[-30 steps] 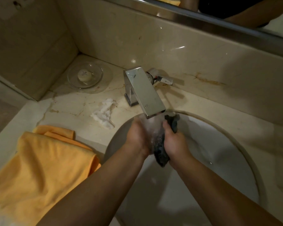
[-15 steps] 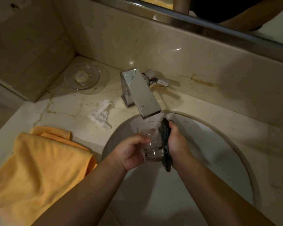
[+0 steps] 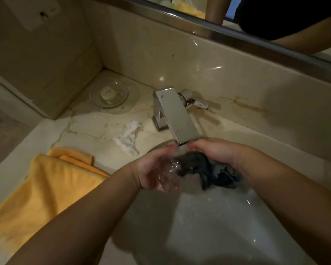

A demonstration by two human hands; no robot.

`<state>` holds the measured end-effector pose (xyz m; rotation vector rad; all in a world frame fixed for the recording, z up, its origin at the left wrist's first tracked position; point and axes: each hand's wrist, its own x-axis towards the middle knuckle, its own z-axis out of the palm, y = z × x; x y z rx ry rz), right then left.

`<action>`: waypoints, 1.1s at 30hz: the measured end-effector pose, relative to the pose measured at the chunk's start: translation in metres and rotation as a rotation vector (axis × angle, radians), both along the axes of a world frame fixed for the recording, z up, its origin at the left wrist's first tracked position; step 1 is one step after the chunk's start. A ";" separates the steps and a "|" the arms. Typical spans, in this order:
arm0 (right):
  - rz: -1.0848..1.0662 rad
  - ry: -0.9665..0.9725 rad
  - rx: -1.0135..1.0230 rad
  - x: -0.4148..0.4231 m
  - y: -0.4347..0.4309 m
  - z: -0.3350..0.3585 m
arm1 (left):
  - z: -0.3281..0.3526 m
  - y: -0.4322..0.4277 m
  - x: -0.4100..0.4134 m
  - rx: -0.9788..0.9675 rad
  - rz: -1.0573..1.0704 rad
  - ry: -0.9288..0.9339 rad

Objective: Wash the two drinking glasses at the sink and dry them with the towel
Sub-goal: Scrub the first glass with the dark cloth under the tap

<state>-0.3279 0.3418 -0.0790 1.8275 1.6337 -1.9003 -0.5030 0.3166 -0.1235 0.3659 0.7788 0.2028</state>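
— Orange towel [image 3: 46, 188] lies on the counter at the left; what do we hold next to it?
— Our left hand [image 3: 153, 173] is curled around the glass [image 3: 169, 172], over the sink [image 3: 208, 226], below the faucet [image 3: 177, 115].
— And at the right?
— Our right hand [image 3: 216, 152] is closed on a dark cloth [image 3: 208, 167], which touches the glass.

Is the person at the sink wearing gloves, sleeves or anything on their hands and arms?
No gloves. The left hand and right hand are both bare and wet-looking, and both forearms are uncovered as far as the frame shows. No watch, bracelet or ring is visible, though the picture is dim and blurred. The mirror above reflects a dark short-sleeved top.
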 end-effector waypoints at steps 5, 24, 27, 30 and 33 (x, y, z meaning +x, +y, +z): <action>-0.017 0.321 -0.355 0.007 -0.003 -0.021 | -0.001 0.010 0.002 -0.060 -0.074 0.134; 0.062 0.100 0.084 -0.006 -0.054 -0.017 | -0.002 0.001 0.032 0.140 0.261 0.568; 0.065 0.078 0.127 -0.012 -0.056 -0.014 | -0.005 0.001 0.032 0.098 0.213 0.603; -0.419 0.282 -0.052 -0.011 -0.051 -0.017 | -0.006 0.000 0.039 0.262 0.416 0.640; -0.657 0.433 -0.168 -0.011 -0.049 -0.014 | -0.003 0.000 0.043 0.458 0.537 0.661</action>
